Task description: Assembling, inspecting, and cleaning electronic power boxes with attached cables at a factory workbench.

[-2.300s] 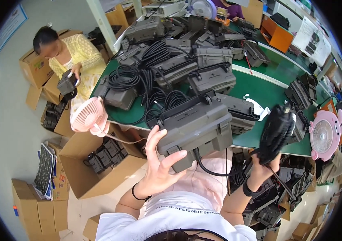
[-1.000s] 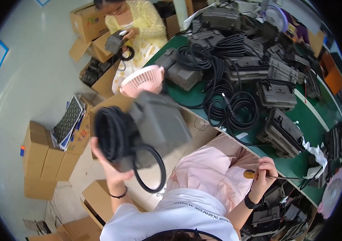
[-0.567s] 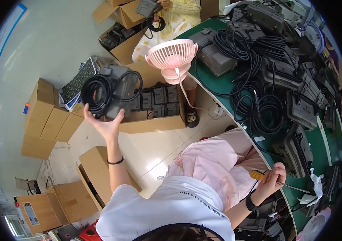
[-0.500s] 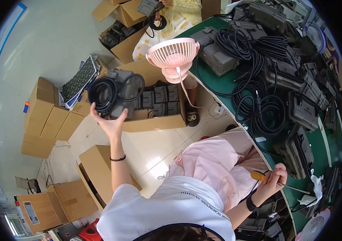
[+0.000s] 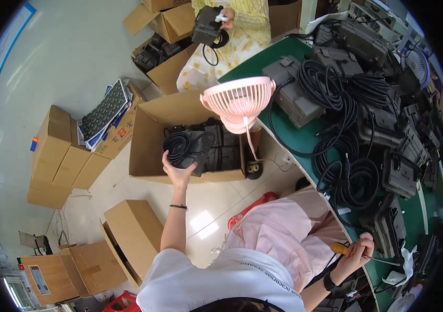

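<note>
With fingers wrapped around it, my left hand [image 5: 180,170] grips a dark grey plastic box with a coiled black cable [image 5: 178,147]. That box is over the front part of an open cardboard carton [image 5: 190,179], where several similar boxes [image 5: 222,148] sit in rows. Whether the held box touches those below, I cannot tell. My right hand [image 5: 360,250] is closed on a screwdriver with a yellow-orange handle [image 5: 339,248]; its metal shaft points right, over the edge of the green table [image 5: 284,136].
Grey boxes and coiled black cables [image 5: 356,179] crowd the table. A pink fan [image 5: 239,104] stands at its left corner, its cord hanging down. Closed cartons [image 5: 57,151] are stacked at left, another carton [image 5: 135,229] nearer. A co-worker [image 5: 242,36] holds a similar box beyond.
My left hand has moved right and slightly down with the grey box, bringing it over the carton. My right hand keeps its hold on the screwdriver. The co-worker's box shows more fully.
</note>
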Available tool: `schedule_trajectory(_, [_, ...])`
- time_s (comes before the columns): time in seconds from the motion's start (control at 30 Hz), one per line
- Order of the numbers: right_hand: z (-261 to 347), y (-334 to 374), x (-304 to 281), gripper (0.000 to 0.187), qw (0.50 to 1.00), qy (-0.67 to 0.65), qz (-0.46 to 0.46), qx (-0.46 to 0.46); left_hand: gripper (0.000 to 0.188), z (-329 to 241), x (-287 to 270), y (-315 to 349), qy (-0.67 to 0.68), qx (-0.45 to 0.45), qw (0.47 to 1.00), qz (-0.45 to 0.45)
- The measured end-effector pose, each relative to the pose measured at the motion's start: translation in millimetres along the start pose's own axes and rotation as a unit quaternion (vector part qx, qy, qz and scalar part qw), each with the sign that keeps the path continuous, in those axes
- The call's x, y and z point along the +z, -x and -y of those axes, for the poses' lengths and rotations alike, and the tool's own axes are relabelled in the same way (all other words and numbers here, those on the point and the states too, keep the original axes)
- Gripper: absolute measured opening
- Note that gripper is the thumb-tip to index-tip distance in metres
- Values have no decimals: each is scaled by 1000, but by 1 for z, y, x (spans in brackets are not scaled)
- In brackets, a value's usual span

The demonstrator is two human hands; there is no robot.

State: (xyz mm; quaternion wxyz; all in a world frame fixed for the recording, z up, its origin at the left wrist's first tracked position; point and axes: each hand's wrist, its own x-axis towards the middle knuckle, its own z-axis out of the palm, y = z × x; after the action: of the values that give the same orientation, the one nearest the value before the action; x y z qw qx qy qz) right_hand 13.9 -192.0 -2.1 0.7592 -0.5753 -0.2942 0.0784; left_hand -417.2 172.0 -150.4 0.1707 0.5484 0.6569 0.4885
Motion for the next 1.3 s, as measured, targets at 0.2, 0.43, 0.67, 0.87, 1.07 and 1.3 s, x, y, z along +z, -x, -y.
schedule_trajectory(0.2, [3, -4, 0, 12, 1000, 17, -7, -19, 113, 26, 65, -36, -55, -114, 989, 81])
schedule_trajectory(0.43, [15, 2, -11, 13, 996, 55, -70, -28, 119, 60, 134, -44, -166, -221, 943, 188])
schedule_trajectory(0.67, [44, 23, -58, 10, 968, 143, -201, -41, 123, 89, 195, -37, -272, -251, 879, 302])
schedule_trajectory(0.87, [77, 46, -127, 15, 871, 139, -466, -66, 99, 128, 220, -9, -312, -134, 876, 341])
schedule_trajectory(1.07, [105, 41, -133, 10, 906, 14, -392, -158, 106, 138, 240, 16, -290, -48, 847, 444])
schedule_trajectory(1.3, [119, 40, -108, 8, 881, 47, -434, -181, 116, 177, 262, 13, -282, -151, 835, 447])
